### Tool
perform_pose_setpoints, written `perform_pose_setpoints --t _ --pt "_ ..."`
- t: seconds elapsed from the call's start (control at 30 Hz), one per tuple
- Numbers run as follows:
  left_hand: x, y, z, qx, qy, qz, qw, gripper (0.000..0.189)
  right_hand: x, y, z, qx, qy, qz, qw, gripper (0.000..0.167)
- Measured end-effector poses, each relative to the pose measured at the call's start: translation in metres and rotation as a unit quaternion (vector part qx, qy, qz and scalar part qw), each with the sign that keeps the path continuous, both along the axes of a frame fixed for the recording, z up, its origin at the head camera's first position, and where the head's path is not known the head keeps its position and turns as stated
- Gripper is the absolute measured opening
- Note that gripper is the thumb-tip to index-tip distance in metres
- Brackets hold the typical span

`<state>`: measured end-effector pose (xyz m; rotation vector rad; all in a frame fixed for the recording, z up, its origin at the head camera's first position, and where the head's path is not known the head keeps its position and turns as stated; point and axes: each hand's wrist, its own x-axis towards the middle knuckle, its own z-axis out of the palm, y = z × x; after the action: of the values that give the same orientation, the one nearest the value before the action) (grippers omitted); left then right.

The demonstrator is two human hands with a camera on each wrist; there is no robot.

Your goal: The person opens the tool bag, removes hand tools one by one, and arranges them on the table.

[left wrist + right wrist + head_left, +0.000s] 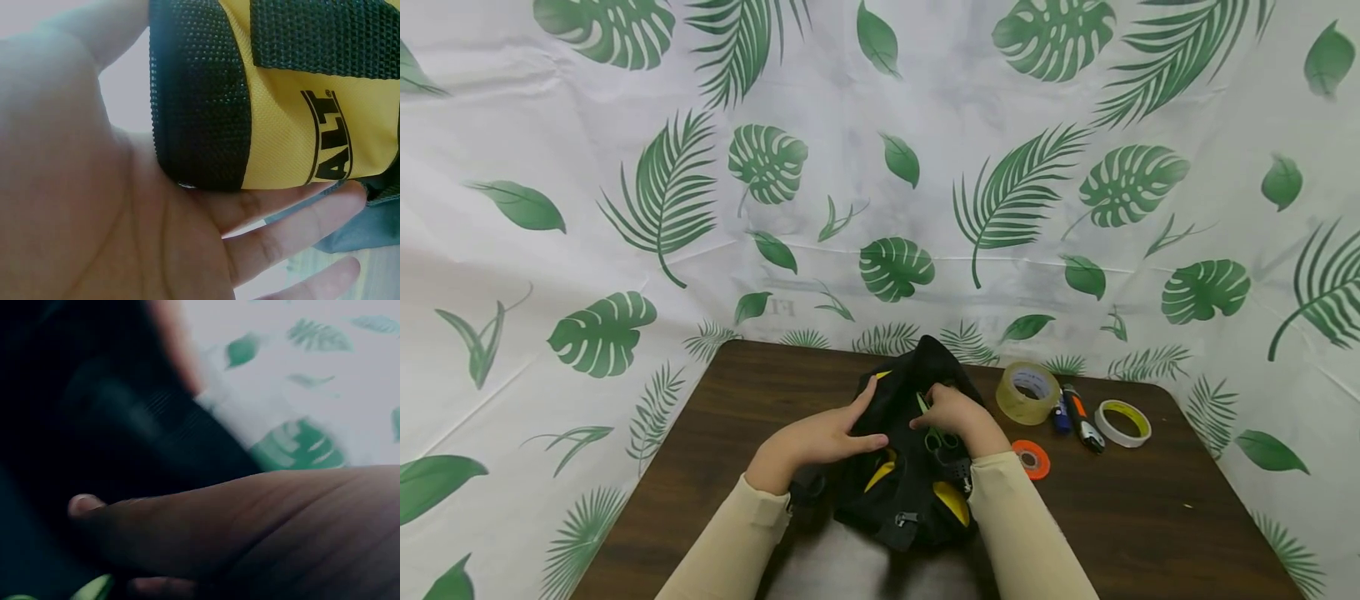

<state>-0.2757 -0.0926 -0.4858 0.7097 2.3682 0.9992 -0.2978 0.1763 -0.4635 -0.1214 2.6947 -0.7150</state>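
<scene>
A black and yellow fabric tool bag (887, 492) stands on the table, with lettering ending in "ALT" on its yellow panel (281, 137). My left hand (812, 437) is against its left side, thumb and fingers spread around the edge. In the left wrist view those fingers (275, 244) run nearly straight under the bag's end. My right hand (958, 412) reaches into the bag's mouth, fingers pointing down and partly hidden by dark fabric; I cannot tell what they hold. A slim light green piece (922, 403) shows by its fingertips. Green-handled scissors (942, 439) sit at the bag's front.
To the right of the bag lie a roll of clear packing tape (1011, 404), an orange tape roll (1034, 473), a blue item (1061, 417), an orange and grey utility knife (1081, 421) and a white and yellow tape roll (1108, 427). A leaf-print sheet (820, 167) hangs behind the dark wooden table (700, 492).
</scene>
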Motion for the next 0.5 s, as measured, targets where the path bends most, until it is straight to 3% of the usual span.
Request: perform_pose_setpoints --t 0.17,0.5 --pt "-0.001 -0.001 -0.001 -0.002 -0.001 -0.001 1.0 0.107 -0.005 0.002 -0.025 0.014 -0.022 -0.009 0.9996 0.079" --pt "-0.001 -0.002 0.0 -0.008 -0.001 0.003 1.0 0.107 -0.01 0.003 -0.045 0.002 -0.05 0.005 0.9987 0.107"
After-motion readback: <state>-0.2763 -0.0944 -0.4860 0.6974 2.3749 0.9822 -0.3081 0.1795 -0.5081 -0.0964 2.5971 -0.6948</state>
